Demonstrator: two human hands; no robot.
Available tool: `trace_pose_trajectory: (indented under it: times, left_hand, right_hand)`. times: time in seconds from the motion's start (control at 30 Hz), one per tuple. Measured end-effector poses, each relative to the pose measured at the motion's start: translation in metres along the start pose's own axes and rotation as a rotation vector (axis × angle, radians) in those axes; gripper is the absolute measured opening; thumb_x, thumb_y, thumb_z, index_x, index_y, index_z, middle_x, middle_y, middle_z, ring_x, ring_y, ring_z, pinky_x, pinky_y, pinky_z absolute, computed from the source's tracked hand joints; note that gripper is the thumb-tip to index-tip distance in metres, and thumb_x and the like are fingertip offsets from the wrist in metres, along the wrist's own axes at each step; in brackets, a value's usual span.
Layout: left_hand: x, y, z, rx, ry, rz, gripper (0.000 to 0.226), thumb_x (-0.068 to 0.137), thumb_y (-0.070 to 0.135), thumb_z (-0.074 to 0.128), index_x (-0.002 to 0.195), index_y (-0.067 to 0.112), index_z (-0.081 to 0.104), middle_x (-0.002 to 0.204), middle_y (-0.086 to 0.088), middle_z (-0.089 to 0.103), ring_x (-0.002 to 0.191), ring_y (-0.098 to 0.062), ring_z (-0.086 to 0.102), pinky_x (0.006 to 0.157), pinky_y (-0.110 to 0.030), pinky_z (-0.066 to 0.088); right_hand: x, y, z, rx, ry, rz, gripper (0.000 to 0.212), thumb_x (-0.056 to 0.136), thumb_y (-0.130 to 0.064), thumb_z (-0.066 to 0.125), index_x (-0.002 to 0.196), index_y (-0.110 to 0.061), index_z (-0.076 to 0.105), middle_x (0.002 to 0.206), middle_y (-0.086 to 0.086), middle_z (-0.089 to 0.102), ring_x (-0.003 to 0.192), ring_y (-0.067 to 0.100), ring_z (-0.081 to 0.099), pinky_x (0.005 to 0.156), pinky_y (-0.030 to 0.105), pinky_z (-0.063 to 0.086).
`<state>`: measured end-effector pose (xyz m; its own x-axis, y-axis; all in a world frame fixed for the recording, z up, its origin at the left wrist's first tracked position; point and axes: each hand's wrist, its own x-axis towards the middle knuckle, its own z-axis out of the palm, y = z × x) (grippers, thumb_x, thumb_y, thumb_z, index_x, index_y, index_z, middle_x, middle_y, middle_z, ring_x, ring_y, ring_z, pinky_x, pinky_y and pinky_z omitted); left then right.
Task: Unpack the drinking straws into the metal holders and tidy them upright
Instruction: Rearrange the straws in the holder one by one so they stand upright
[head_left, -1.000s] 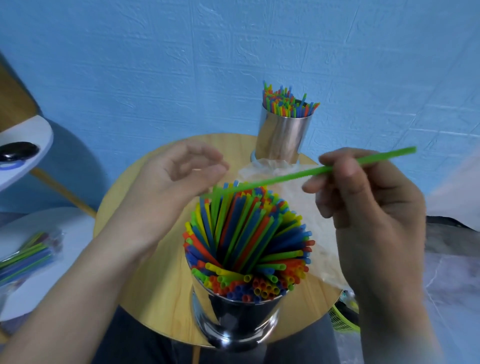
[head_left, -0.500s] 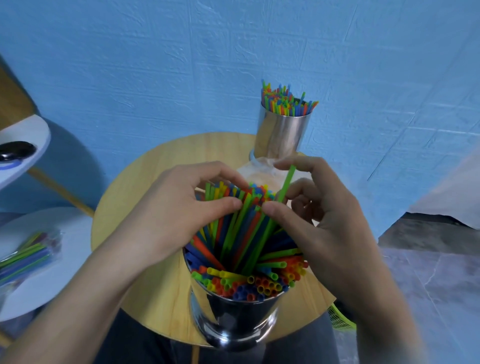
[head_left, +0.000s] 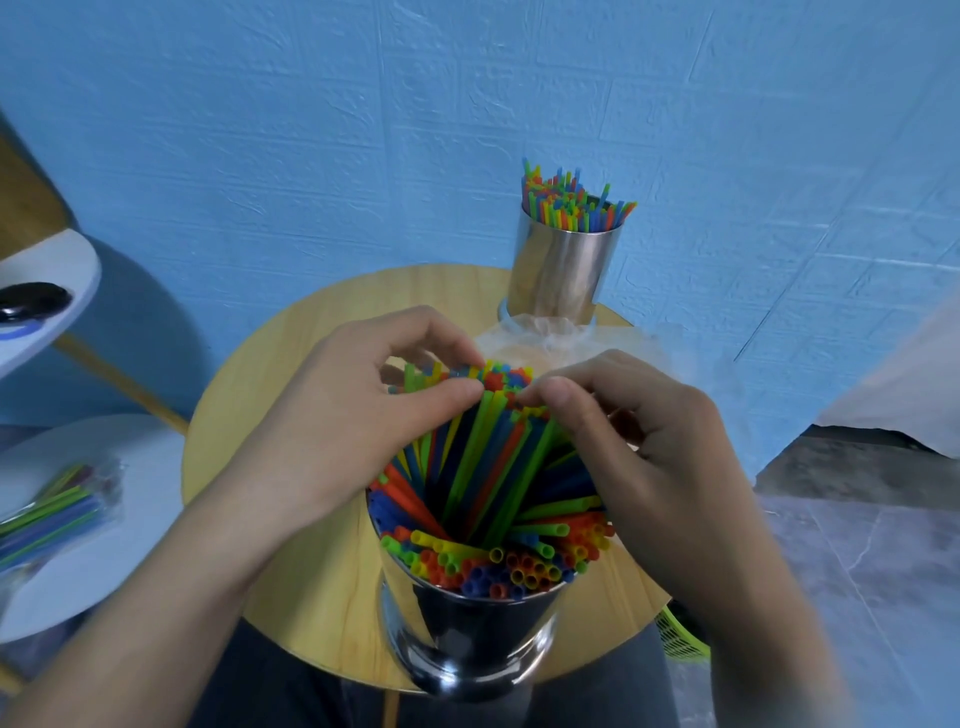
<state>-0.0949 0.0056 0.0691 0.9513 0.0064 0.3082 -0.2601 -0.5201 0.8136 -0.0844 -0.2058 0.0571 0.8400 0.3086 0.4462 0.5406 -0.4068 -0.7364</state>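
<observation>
Steel holder (head_left: 470, 631) stands near the bench (head_left: 249, 415) rim; above it, left hand (head_left: 358, 421) and right hand (head_left: 644, 447) pinch leaning straws (head_left: 483, 457); a hard shove might topple it.

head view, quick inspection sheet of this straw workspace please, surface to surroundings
surface: round light-wood table, both holders stand on it
job's things: near shiny metal holder packed with multicoloured plastic straws, many leaning; far metal holder, its straw bundle upright
clutter: crumpled clear plastic wrapper between the holders
grips: left grip and right grip both pinch straw tops over the near holder
cables: nothing seen
surroundings: blue textured wall; bagged straw pack on white round surface at left; green basket at lower right
</observation>
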Motion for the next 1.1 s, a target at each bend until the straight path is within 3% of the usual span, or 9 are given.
trace_pose_trajectory:
  times: [0.13,0.27,0.4,0.5,0.67,0.83,0.97,1.1]
  left_hand:
    - [0.003,0.007,-0.004,0.017,0.006,0.106,0.008,0.084,0.039,0.069,0.092,0.041,0.072,0.105,0.017,0.068,0.112,-0.005,0.059,0.096,-0.029,0.047]
    - [0.006,0.016,-0.008,0.013,0.022,0.197,0.009,0.087,0.032,0.067,0.094,0.036,0.071,0.104,0.014,0.069,0.111,-0.013,0.06,0.094,-0.029,0.047]
    - [0.009,0.02,-0.008,-0.17,0.056,0.233,0.008,0.088,0.02,0.068,0.092,0.027,0.069,0.094,0.01,0.072,0.092,-0.007,0.065,0.079,-0.025,0.051]
    - [0.012,0.017,-0.009,-0.367,0.146,0.236,0.011,0.093,0.015,0.068,0.096,0.025,0.068,0.088,0.005,0.07,0.076,-0.008,0.062,0.071,-0.027,0.051]
    - [0.017,0.011,-0.018,-0.699,0.401,0.126,0.012,0.099,0.015,0.061,0.097,0.027,0.065,0.092,0.006,0.065,0.081,-0.012,0.056,0.071,-0.025,0.047]
    - [0.019,0.004,-0.025,-0.923,0.525,-0.001,0.01,0.102,0.015,0.057,0.097,0.024,0.059,0.088,0.009,0.066,0.076,-0.009,0.059,0.072,-0.02,0.051]
    - [0.016,-0.001,-0.017,-1.057,0.446,-0.116,0.009,0.101,0.014,0.057,0.093,0.019,0.057,0.089,0.004,0.065,0.075,-0.009,0.062,0.074,-0.02,0.054]
    - [0.011,-0.006,-0.005,-0.908,0.287,-0.243,0.003,0.091,0.019,0.064,0.09,0.02,0.062,0.087,0.003,0.069,0.081,-0.013,0.069,0.077,-0.026,0.056]
  right_hand:
    - [0.0,-0.002,0.001,-0.008,-0.002,-0.001,0.025,0.101,-0.044,0.055,0.091,-0.035,0.076,0.083,-0.01,0.062,0.079,0.017,0.059,0.064,0.028,0.044]
    - [-0.001,-0.002,-0.001,-0.01,-0.05,0.003,0.021,0.1,-0.042,0.059,0.097,-0.035,0.079,0.085,-0.016,0.063,0.078,0.011,0.061,0.064,0.019,0.042]
    - [-0.002,-0.002,-0.004,-0.007,-0.103,0.002,0.013,0.097,-0.03,0.07,0.102,-0.038,0.078,0.083,-0.021,0.059,0.073,0.006,0.056,0.064,0.014,0.039]
    - [-0.003,-0.003,-0.005,0.009,-0.111,-0.005,0.009,0.095,-0.037,0.071,0.102,-0.04,0.075,0.084,-0.014,0.059,0.067,0.01,0.052,0.061,0.017,0.04]
    - [-0.003,-0.001,-0.006,-0.001,-0.076,0.024,0.02,0.091,-0.049,0.07,0.11,-0.043,0.07,0.091,-0.012,0.059,0.072,0.013,0.053,0.063,0.021,0.045]
    - [-0.003,-0.002,-0.005,0.002,-0.062,0.021,0.033,0.088,-0.053,0.069,0.12,-0.044,0.068,0.099,-0.014,0.059,0.072,0.013,0.053,0.065,0.021,0.046]
    - [-0.003,-0.005,-0.004,0.13,-0.045,0.023,0.024,0.092,-0.036,0.074,0.115,-0.044,0.072,0.095,-0.015,0.067,0.076,0.012,0.06,0.065,0.023,0.053]
    - [-0.001,-0.011,-0.005,0.418,0.083,0.011,0.015,0.087,-0.021,0.071,0.101,-0.022,0.077,0.083,-0.005,0.078,0.083,0.007,0.074,0.074,0.017,0.055]
